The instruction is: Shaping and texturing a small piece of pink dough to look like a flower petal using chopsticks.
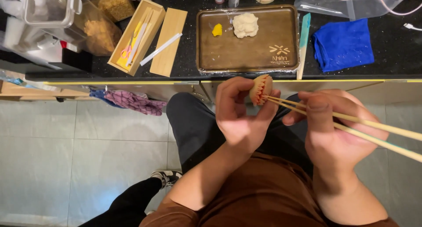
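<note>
The left hand (pixel 239 117) is curled nearly closed, thumb and fingertips pinching a small round tan dough piece with red-edged ridges (pixel 261 89), held up in front of the body just below the edge of the dark speckled tabletop (pixel 387 64). The right hand (pixel 336 130) is closed around a pair of long pale wooden sticks (pixel 351 126), gripped like chopsticks, their tips touching the dough piece's ridged face. On the tabletop above sits a brown rectangular wooden tray wrapped in clear film (pixel 263 46), carrying a white dough lump (pixel 245 24) and a small yellow dough bit (pixel 217 30). A folded blue cloth (pixel 343 44) lies to its right.
</note>
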